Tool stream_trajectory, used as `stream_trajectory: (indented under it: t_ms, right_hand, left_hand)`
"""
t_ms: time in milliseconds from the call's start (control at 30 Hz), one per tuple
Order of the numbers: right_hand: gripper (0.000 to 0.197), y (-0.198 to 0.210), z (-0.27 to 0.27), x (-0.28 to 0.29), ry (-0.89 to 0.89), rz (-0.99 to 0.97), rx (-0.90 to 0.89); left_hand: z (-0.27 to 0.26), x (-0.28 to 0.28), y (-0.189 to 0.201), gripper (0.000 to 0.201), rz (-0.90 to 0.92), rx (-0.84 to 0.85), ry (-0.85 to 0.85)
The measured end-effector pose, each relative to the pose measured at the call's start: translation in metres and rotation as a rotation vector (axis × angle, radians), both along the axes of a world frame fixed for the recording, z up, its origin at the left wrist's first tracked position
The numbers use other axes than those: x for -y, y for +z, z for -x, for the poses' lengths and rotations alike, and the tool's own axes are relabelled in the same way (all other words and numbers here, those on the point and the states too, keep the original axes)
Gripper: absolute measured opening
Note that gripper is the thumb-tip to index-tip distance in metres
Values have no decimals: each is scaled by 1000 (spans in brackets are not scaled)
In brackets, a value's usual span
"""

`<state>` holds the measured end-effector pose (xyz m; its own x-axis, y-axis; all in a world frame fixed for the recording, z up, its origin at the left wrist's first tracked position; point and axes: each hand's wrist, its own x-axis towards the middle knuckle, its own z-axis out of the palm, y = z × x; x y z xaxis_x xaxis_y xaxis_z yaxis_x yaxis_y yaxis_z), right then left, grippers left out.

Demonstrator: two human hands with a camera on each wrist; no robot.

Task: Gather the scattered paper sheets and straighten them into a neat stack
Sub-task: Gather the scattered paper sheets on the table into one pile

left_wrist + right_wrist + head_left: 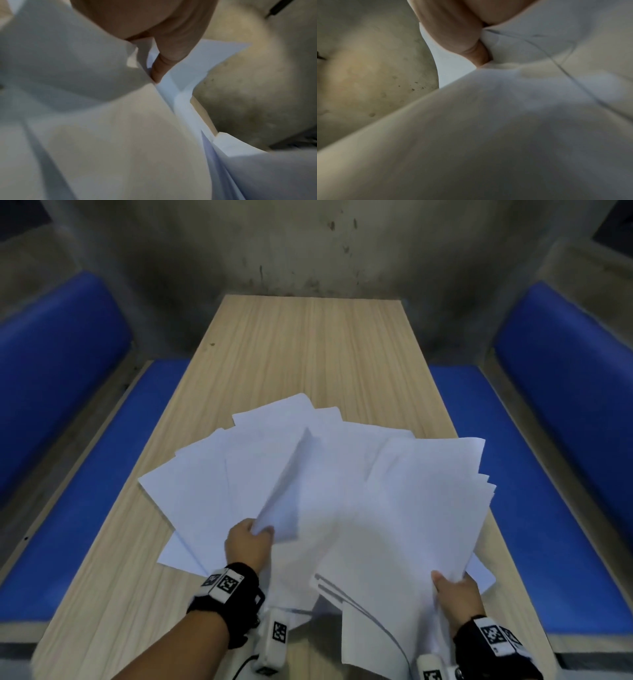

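Several white paper sheets [342, 474] lie fanned and overlapping across the near half of the wooden table [308, 344]. My left hand [251, 537] pinches the near corner of a lifted bunch of sheets [287, 491] near the middle. My right hand [452, 590] grips a raised bundle of sheets [421, 494] at its near right corner, thumb on top. In the left wrist view a finger [159, 67] lies between sheets [102, 135]. In the right wrist view fingers [453, 37] curl under paper [505, 121].
Blue padded benches [68, 474] [548, 474] flank the table on both sides. A grey concrete wall [308, 244] stands behind the table's far end. The far half of the table shows bare wood.
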<state>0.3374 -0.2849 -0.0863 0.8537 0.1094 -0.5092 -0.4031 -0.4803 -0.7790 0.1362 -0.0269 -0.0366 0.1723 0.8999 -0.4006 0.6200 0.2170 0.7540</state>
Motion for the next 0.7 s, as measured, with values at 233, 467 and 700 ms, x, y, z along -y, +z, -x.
stream_trajectory:
  t_ms: [233,467,700]
  right_hand:
    - [53,3,16,-33,118,77,32]
    - [49,15,18,-41,143,65,79]
    - [40,27,34,-83,204,-29,17]
  left_hand:
    - [1,-18,-2,32,-2,-34,57]
    - [28,-25,-5,55,12,124,226]
    - [59,-47,-10,63,80,-52,426]
